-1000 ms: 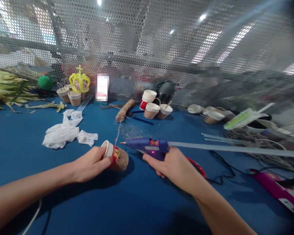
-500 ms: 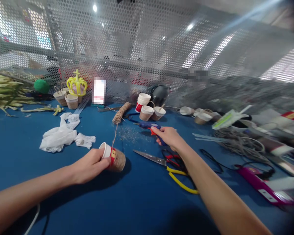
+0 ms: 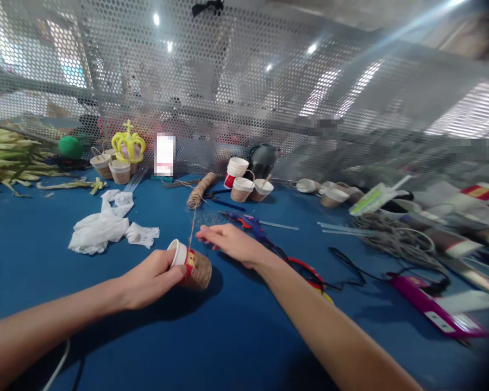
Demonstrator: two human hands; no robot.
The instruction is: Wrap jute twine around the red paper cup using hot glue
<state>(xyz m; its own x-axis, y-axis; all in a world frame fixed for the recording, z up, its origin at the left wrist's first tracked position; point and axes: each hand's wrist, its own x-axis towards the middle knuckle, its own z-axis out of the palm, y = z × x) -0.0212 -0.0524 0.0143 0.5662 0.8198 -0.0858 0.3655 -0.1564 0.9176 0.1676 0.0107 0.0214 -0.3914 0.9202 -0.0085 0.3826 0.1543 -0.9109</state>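
My left hand (image 3: 157,274) is closed around a paper cup (image 3: 201,271), tilted on its side with its white rim toward the left. Brown twine is wrapped round the cup's lower part, and a red printed band shows near my thumb. A taut strand of twine (image 3: 193,222) runs from the cup up to a twine roll (image 3: 201,190) lying on the table. Just right of that strand, my right hand (image 3: 228,241) reaches in with fingers loosely bent and apart, holding nothing visible. Behind it, a blue glue gun (image 3: 250,224) lies on the table.
Scissors (image 3: 328,296) lie partly hidden under my right forearm. White crumpled cloth (image 3: 100,231) is at left. Twine-wrapped cups (image 3: 242,189) stand at the back before a perforated metal screen (image 3: 228,98). A purple power strip (image 3: 436,309) and cables are at right.
My right hand has let go of the glue gun, which now lies on the table. That hand has moved left to beside the twine strand. My left hand still holds the cup.
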